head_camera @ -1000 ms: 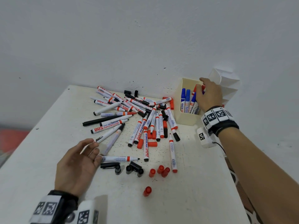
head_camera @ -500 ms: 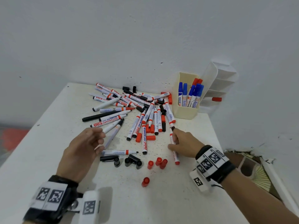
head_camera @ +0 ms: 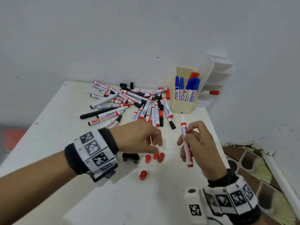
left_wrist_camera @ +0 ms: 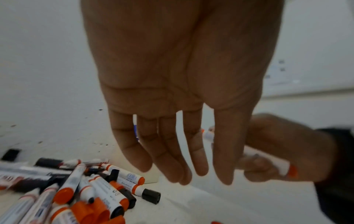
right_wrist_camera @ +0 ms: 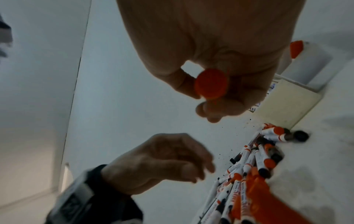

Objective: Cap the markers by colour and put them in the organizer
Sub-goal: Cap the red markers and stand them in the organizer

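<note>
My right hand (head_camera: pixel 192 138) grips an uncapped red marker (head_camera: pixel 185 130) upright above the table, tip pointing up. From the right wrist view its red butt end (right_wrist_camera: pixel 210 83) sits between the curled fingers. My left hand (head_camera: pixel 146 138) hangs open just left of it, fingers pointing down over a cluster of loose red caps (head_camera: pixel 159 157); its fingers (left_wrist_camera: pixel 182 166) are straight and hold nothing. A pile of uncapped red and black markers (head_camera: pixel 129 103) lies behind. The cream organizer (head_camera: pixel 182 108) at the back right holds several capped blue markers (head_camera: pixel 188 88) and two red ones.
One red cap (head_camera: pixel 142 175) lies alone nearer to me. Black caps (head_camera: pixel 130 157) sit under my left wrist. A white tiered rack (head_camera: pixel 215 75) against the wall holds a red cap (head_camera: pixel 214 92). The table's right edge (head_camera: pixel 217 143) drops to a tiled floor.
My right hand came back from the organizer, picked a red marker off the table and raised it upright. My left hand moved right, from the pile's near edge to above the red caps.
</note>
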Demonstrator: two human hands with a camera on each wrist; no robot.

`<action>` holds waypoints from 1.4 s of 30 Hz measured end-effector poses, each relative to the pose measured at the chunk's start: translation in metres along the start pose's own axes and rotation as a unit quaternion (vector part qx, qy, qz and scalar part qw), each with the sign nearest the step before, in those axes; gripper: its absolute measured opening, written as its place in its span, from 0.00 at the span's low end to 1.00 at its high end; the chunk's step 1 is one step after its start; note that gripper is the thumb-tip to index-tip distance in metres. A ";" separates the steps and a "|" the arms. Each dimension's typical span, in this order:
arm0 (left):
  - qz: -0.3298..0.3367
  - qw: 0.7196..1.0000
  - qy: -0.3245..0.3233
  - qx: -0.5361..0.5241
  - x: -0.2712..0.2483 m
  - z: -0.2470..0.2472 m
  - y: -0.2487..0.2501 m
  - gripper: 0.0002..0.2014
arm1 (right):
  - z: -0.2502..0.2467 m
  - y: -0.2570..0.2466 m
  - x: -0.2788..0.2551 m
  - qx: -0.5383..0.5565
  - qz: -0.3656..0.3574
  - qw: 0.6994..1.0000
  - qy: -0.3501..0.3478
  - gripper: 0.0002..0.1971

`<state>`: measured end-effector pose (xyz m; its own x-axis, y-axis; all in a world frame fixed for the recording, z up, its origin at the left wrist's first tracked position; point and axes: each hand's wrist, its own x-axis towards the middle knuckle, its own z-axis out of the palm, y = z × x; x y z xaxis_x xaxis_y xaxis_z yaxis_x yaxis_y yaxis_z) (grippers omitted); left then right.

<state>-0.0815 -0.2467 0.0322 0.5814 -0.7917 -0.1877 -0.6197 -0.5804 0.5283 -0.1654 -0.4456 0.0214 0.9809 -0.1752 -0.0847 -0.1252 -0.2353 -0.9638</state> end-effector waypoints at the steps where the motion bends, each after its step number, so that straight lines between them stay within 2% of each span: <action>1: -0.001 0.999 -0.014 0.041 0.008 0.001 0.004 0.12 | 0.002 0.003 -0.008 0.023 -0.005 1.000 0.013 0.08; 4: -0.015 0.990 -0.052 0.129 0.027 0.009 0.008 0.17 | 0.010 0.011 -0.026 0.074 -0.005 0.997 0.034 0.06; 7: -0.033 0.982 -0.093 0.159 0.037 0.021 0.010 0.21 | 0.015 0.017 -0.037 0.113 0.011 0.993 0.036 0.07; 10: -0.040 0.978 -0.108 0.172 0.041 0.030 0.010 0.18 | 0.017 0.020 -0.043 0.137 0.024 0.990 0.036 0.08; 15: -0.043 0.985 -0.080 0.150 0.040 0.030 0.001 0.11 | 0.018 0.024 -0.049 0.138 0.025 0.990 0.022 0.07; 17: -0.048 0.994 -0.033 0.095 0.035 0.017 -0.007 0.10 | 0.019 0.023 -0.051 0.145 0.020 0.989 0.017 0.08; 19: -0.060 0.997 0.049 -0.024 0.027 -0.002 -0.014 0.08 | 0.022 0.022 -0.053 0.143 0.015 0.990 0.006 0.11; 20: -0.068 0.989 0.098 -0.091 0.021 -0.010 -0.016 0.08 | 0.024 0.021 -0.053 0.138 0.011 0.990 -0.002 0.13; 22: -0.070 0.957 0.179 -0.217 0.010 -0.022 -0.016 0.07 | 0.030 0.020 -0.054 0.131 0.006 0.991 -0.015 0.14; 25: -0.043 0.901 0.239 -0.360 -0.006 -0.025 -0.008 0.08 | 0.037 0.019 -0.053 0.127 -0.006 0.992 -0.017 0.13; 27: -0.027 0.876 0.260 -0.407 -0.013 -0.022 -0.003 0.11 | 0.041 0.017 -0.052 0.126 -0.014 0.992 -0.025 0.13; 30: -0.018 0.857 0.268 -0.440 -0.018 -0.016 0.002 0.12 | 0.045 0.013 -0.052 0.129 -0.026 0.991 -0.033 0.13; 35: -0.005 0.851 0.255 -0.460 -0.019 -0.006 0.008 0.11 | 0.048 0.009 -0.050 0.134 -0.052 0.989 -0.034 0.14; 39: -0.001 0.837 0.291 -0.464 -0.017 0.005 0.012 0.09 | 0.050 0.006 -0.048 0.137 -0.076 0.987 -0.022 0.14; 42: -0.002 0.830 0.280 -0.482 -0.018 0.007 0.013 0.07 | 0.052 0.004 -0.046 0.134 -0.089 0.987 -0.022 0.13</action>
<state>-0.1039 -0.2415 0.0364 0.9038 -0.4203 0.0811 -0.0646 0.0533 0.9965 -0.2036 -0.3884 0.0083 0.9900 -0.1118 0.0864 0.0874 0.0035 -0.9962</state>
